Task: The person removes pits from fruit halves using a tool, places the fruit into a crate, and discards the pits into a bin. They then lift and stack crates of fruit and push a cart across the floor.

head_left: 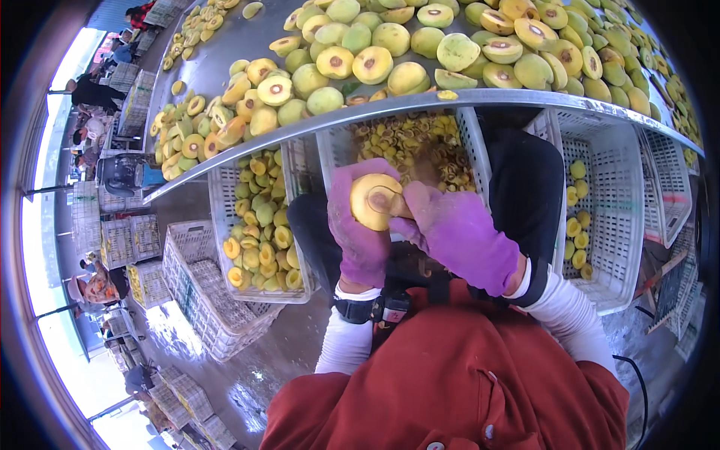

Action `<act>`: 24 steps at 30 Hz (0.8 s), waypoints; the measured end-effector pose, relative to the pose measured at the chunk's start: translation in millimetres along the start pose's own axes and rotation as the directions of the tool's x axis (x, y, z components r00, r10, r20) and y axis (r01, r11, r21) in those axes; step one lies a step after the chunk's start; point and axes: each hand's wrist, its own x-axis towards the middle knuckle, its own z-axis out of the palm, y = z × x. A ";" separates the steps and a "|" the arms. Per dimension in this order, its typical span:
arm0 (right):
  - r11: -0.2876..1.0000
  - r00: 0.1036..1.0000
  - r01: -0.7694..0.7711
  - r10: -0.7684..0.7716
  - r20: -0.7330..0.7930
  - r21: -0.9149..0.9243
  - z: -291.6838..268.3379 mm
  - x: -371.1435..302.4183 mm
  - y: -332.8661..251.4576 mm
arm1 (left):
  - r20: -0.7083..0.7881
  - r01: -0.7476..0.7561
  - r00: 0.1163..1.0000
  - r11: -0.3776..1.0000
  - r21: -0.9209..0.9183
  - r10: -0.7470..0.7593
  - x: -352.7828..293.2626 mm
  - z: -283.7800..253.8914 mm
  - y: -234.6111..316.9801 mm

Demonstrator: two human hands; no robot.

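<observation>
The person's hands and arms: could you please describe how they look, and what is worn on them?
The left hand and right hand wear purple gloves. White, wrinkled sleeves cover both forearms. A thick black band circles the left wrist; a dark strap crosses the right.

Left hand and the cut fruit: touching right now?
Touching. The head view shows the left hand cupped around the cut fruit, with no gap along its left edge.
</observation>
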 end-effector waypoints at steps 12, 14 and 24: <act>0.942 0.991 0.135 -0.134 0.026 -0.307 11.5 -2.6 12.6 | 0.142 -0.122 0.984 0.987 0.103 0.107 6.0 -9.2 1.5; 0.937 0.992 0.127 -0.116 0.052 -0.327 12.9 -2.4 15.2 | 0.290 -0.112 0.955 0.981 0.159 0.062 10.3 -14.5 -4.8; 1.000 0.993 -0.003 0.006 0.115 -0.023 29.2 -3.7 31.6 | 0.676 0.619 0.515 0.774 0.132 -0.527 43.5 -34.9 -19.2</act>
